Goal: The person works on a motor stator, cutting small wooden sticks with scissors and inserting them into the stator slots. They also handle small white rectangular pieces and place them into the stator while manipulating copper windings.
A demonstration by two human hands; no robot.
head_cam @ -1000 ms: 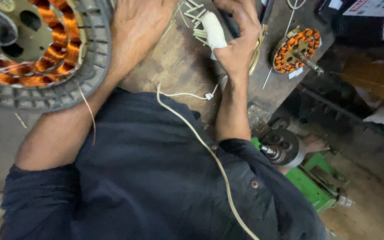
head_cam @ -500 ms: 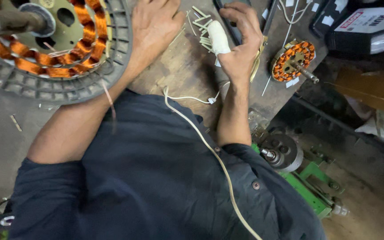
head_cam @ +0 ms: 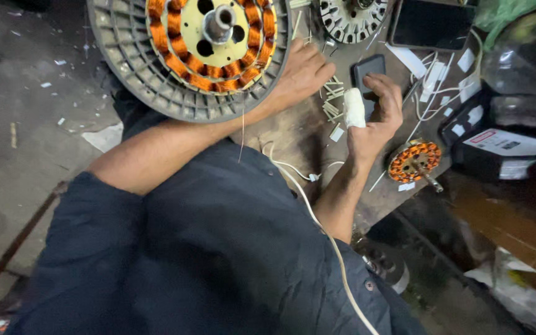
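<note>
Right hand (head_cam: 376, 115), thumb bandaged, clasped a dark phone (head_cam: 367, 71); left hand (head_cam: 302, 74) lay slack beside the stator (head_cam: 187, 49).

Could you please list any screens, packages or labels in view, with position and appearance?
Small phone: dark screen, under the right hand, centre bench.
Larger dark screen: flat black rectangle, top right.
Black box: right edge, bearing a white label with red patch.
</note>
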